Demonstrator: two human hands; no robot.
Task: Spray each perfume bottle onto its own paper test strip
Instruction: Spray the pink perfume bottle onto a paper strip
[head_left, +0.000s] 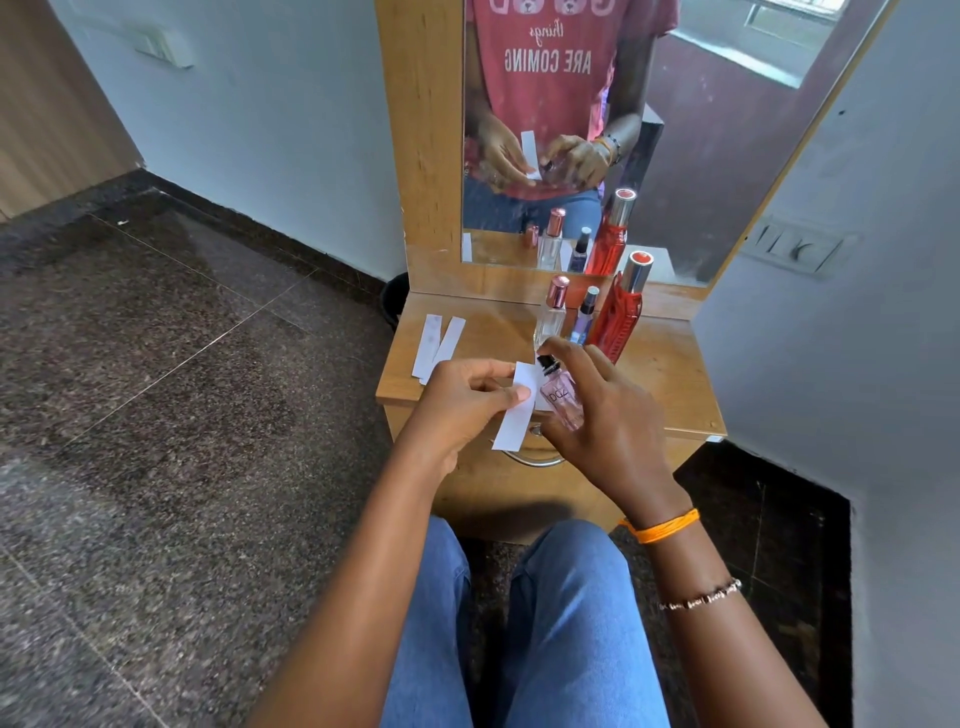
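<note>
At a small wooden dressing table (670, 384) with a mirror (675, 156), a seated person works just above the table's front edge. Their left hand (462, 402) pinches a white paper strip (519, 408) between thumb and fingertips, the other fingers curled beneath, and holds it upright with its face turned toward the bottle, probably so that it catches the mist. Their right hand (605, 415) is curled round a small pink bottle (561, 402), tilted so its black nozzle (546, 364) points at the strip, almost touching it. The index finger arches over the nozzle, seemingly ready to press or already pressing; no spray is visible. This looks like the spraying step for this bottle.

Behind the hands, three more bottles stand close together near the mirror: a clear bottle (551, 314) with a pink cap, a small purple bottle (584, 319), and a tall red bottle (621, 312) with a silver cap. All are within easy reach of the right hand. On the table's left side, well apart from the bottles, two or more strips (436, 345) lie flat and overlapping. Whether those have been sprayed cannot be told.

The mirror reflects the hands, strip and bottles. Blue jeans (571, 623) fill the lower view.
</note>
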